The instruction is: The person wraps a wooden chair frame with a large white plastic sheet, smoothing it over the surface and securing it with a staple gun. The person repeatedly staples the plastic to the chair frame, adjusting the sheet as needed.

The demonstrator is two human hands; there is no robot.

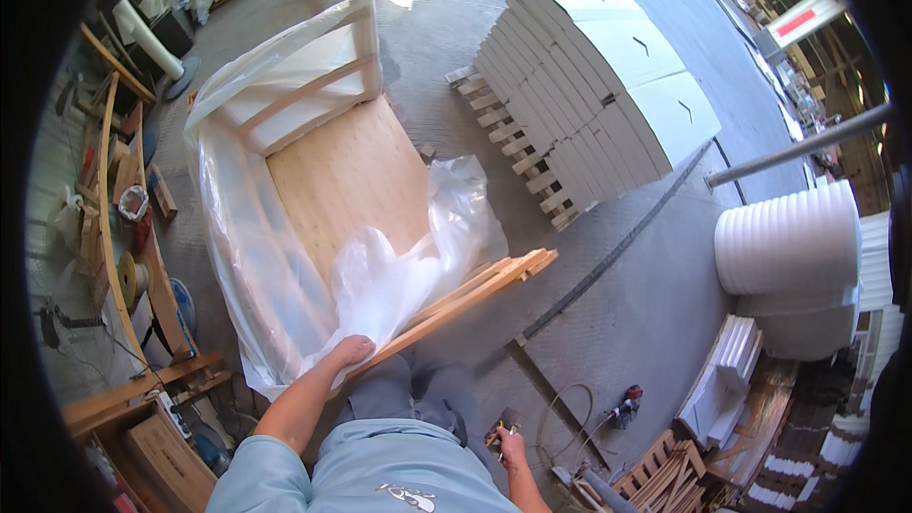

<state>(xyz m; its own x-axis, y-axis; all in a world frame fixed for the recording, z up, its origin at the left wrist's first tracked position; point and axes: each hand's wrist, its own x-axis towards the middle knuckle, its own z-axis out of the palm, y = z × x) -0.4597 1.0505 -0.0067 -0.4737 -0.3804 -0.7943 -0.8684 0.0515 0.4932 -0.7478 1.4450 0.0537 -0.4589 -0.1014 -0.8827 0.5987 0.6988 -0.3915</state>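
Note:
In front of me stands a large wooden crate with a plywood floor (pixel 351 176), draped inside with clear plastic sheet (pixel 261 247). My left hand (pixel 353 351) is closed on the bunched plastic sheet at the crate's near side, by the near wooden rail (pixel 446 309). The sheet is gathered in a heap over that side and hangs over the far and left walls. Low at my right side, my right hand (pixel 511 444) is closed around a small dark object with orange-brown parts (pixel 496 431). Its kind is too small to make out.
Flat grey-white cartons (pixel 589 95) are stacked on a wooden pallet (pixel 513 147) beyond the crate. A red-and-black power tool (pixel 624 406) and a looped hose (pixel 562 423) lie on the floor at right. White foam rolls (pixel 788 242) stand farther right; a cluttered bench (pixel 119 228) lines the left.

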